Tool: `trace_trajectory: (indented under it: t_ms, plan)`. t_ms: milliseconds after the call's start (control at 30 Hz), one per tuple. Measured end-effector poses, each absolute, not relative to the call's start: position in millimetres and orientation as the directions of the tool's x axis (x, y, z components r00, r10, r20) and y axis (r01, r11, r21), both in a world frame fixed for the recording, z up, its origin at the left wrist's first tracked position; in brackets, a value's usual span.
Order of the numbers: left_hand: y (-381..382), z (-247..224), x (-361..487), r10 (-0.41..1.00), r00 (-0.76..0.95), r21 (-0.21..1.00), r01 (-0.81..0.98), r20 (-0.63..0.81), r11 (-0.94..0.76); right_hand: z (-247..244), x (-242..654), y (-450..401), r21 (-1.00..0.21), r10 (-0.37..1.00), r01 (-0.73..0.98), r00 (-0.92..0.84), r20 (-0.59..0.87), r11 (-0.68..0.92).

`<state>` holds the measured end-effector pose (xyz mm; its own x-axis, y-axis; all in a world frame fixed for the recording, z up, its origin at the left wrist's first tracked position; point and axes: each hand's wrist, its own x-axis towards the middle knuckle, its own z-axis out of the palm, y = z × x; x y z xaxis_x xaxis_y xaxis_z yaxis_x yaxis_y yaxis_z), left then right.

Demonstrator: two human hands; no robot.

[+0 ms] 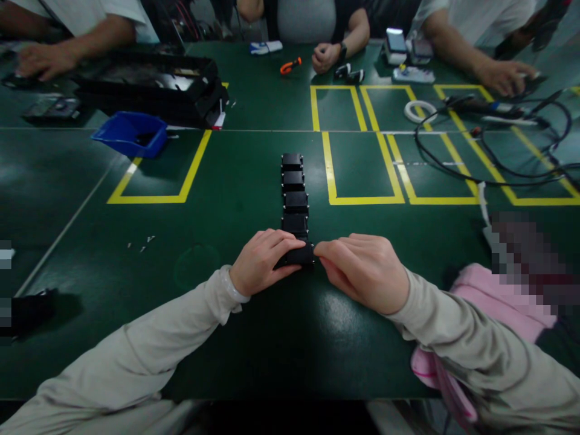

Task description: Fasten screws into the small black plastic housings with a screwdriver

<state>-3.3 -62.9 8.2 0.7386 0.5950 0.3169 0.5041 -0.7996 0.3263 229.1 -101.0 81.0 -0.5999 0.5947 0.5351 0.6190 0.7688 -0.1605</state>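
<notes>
Several black blocks with small silvery screws at their sides stand in a column on the green table; one of them is the black block [295, 201] in the middle. My left hand [270, 257] grips the nearest black block [299, 254], thumb at its front edge and fingers over its back edge. At that block's right side, my right hand [362, 269] is closed, its fingertips pressed together by a corner screw. Whatever those fingertips may pinch is too small to make out.
Loose screws [144, 248] lie left on the green table [226, 356]. Farther back are a blue scoop [131, 134], a black case [149, 90], orange pliers [290, 66], a white tape roll [420, 112] and black cables [480, 180]. A pink cloth [502, 296] is at right. Three people sit opposite.
</notes>
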Motion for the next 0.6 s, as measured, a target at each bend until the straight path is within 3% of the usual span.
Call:
trace_trajectory:
  t_ms: [600]
  plan:
    - [-62.5,7.5,-4.3,0.591,0.742,0.330,0.498,0.315,-0.802,80.3,229.9,-99.9,-0.157,0.598,0.620,-0.609,0.522,0.769]
